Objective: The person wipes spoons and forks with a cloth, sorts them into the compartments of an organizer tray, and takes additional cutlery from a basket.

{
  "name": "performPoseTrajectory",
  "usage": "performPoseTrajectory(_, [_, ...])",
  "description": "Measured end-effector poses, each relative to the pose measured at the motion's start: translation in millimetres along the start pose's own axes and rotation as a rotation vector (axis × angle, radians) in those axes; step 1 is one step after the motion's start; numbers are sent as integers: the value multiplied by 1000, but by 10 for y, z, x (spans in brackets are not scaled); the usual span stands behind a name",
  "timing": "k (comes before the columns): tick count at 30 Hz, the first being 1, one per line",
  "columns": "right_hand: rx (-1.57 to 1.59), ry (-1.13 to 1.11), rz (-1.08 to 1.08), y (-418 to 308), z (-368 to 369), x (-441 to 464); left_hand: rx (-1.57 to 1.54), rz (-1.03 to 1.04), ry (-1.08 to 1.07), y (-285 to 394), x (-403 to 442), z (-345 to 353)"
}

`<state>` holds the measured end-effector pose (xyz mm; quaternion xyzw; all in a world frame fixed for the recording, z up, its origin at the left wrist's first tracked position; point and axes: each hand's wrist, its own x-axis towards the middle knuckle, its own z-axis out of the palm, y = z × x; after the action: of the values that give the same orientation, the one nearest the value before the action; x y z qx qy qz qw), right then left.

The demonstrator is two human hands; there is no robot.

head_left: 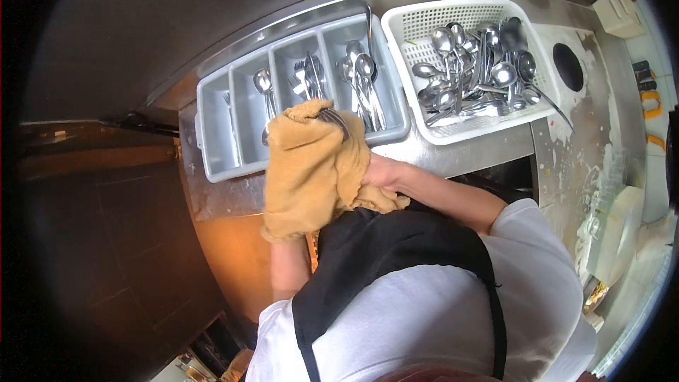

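Had forks (332, 120) bundled in cloth (304, 173), ends exposed, at near side of tray (220, 143), apparently to hold them together. Bunched cloth folds in right hand (384, 172); hid left hand beneath, grip impossible to tell. Set spoons (262, 82) and more forks in separate tray compartments, seemingly divided by kind; heaped loose cutlery (472, 71) in basket (488, 129) just beside, also on tabletop (470, 158), apparently unsorted. Showed no readable brand, label or writing.

tray (247, 120) left of basket (453, 14) | cutlery (503, 73) in both | cloth (308, 170) before tray
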<state>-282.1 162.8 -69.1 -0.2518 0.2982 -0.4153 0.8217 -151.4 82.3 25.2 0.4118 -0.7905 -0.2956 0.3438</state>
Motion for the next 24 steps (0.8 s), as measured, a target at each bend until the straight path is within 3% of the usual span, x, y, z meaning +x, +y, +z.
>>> performPoseTrajectory(4, [80, -134, 89, 191, -230, 150, -12, -15, 3, -62, 121, -88])
performPoseTrajectory(16, [38, 114, -83, 109, -80, 57, 29, 17, -25, -28, 18, 82])
performPoseTrajectory(19, [34, 71, -69, 42, -110, 2, 13, 22, -73, 42, -86, 39])
performPoseTrajectory(20, [120, 51, -172, 125, -115, 17, 14, 25, -81, 54, -95, 47])
performPoseTrajectory(24, [476, -33, -27, 323, -331, 86, 73, 41, -66, 52, -68, 223])
